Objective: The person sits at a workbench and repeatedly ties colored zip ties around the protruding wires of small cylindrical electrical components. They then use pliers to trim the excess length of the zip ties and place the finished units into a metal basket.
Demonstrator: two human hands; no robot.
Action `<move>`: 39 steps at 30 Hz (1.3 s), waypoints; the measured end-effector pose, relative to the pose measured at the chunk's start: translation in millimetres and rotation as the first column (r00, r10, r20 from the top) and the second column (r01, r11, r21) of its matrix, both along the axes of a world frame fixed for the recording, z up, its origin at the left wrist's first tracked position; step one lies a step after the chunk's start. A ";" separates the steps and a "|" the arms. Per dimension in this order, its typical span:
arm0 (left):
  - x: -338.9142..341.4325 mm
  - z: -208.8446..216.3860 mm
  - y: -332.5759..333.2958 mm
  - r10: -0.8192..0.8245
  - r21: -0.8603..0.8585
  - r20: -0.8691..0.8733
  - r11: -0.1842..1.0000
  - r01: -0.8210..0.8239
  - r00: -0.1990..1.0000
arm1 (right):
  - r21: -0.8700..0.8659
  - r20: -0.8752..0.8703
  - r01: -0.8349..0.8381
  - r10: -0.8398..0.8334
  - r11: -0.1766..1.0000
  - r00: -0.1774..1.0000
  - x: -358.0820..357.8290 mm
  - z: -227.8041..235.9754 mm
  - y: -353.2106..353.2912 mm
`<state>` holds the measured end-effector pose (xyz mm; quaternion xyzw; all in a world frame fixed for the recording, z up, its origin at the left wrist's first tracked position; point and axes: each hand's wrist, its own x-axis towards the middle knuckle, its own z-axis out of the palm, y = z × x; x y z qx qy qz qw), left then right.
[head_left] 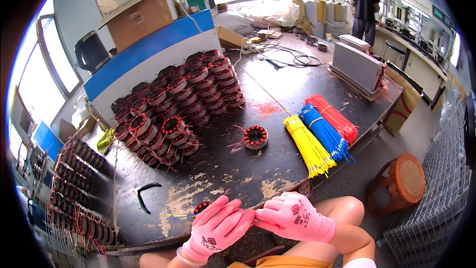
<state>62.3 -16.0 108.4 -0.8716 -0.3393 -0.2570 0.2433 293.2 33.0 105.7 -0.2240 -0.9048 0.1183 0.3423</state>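
Both my hands wear pink gloves and meet at the table's near edge. My left hand [218, 228] is closed over a small round stator with copper windings [202, 207]; a yellow and a blue wire [178, 215] stick out to its left. My right hand [292, 217] touches the left one, fingers pinched together at the same stator. A single stator [256, 136] lies alone on the dark worn table [238, 178]. Bundles of yellow wires [310, 146], blue wires [323, 131] and red wires [337, 117] lie to the right.
A large stack of wound stators [178, 104] fills the table's left middle; more stand in rows at far left [74, 188]. A black curved tool [145, 193] lies near the edge. A round wooden stool [399, 183], wire mesh panels [436, 203], cardboard boxes and a person standing far back [364, 2].
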 end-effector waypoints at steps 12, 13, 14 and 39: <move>-53.9 -41.6 -12.7 0.490 -0.373 0.506 0.866 -0.333 0.709 | -0.630 0.134 0.190 -0.136 0.753 0.982 -42.5 -71.8 51.6; -52.7 -48.5 -10.0 0.502 -0.405 0.530 0.858 -0.316 0.683 | -0.698 0.131 0.165 -0.102 0.696 0.986 -50.4 -85.8 54.7; -49.9 -56.5 -6.7 0.513 -0.436 0.553 0.850 -0.297 0.656 | -0.761 0.125 0.141 -0.071 0.633 0.990 -58.9 -101.8 58.1; -66.0 -112.7 10.5 0.481 -0.647 0.508 0.760 -0.051 0.715 | -0.538 -0.211 0.012 -0.149 0.843 0.966 -104.4 -102.7 37.3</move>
